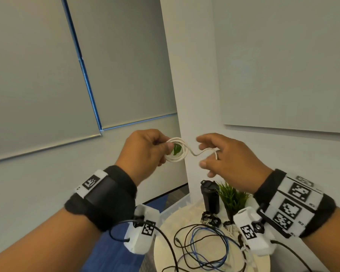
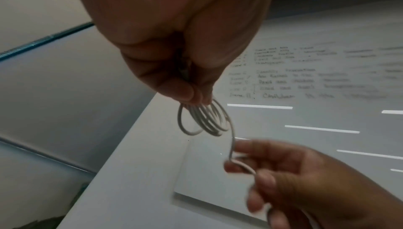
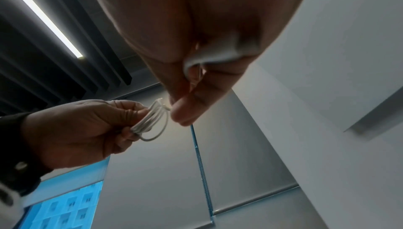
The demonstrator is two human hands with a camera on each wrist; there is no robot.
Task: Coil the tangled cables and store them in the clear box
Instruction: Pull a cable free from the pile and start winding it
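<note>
A white cable [image 1: 176, 151] is wound into a small coil of several loops, held up at chest height above the table. My left hand [image 1: 165, 147] pinches that coil [image 2: 202, 120] at one side between thumb and fingertips [image 2: 191, 95]. A short wavy tail runs from the coil to my right hand [image 1: 202, 152], which grips the cable's loose end with curled fingers [image 2: 261, 177]. In the right wrist view the coil [image 3: 152, 120] sits in the left hand [image 3: 122, 120], and white cable shows inside my right hand [image 3: 185, 110]. Tangled black and blue cables [image 1: 204, 248] lie on the round white table [image 1: 165, 244].
At the table's back stand a black bottle [image 1: 210, 197] and a green potted plant [image 1: 232, 197], with two small dark cable bundles [image 1: 210, 219] in front of them. A translucent box edge [image 1: 180, 205] shows behind the table. Blue carpet lies to the left.
</note>
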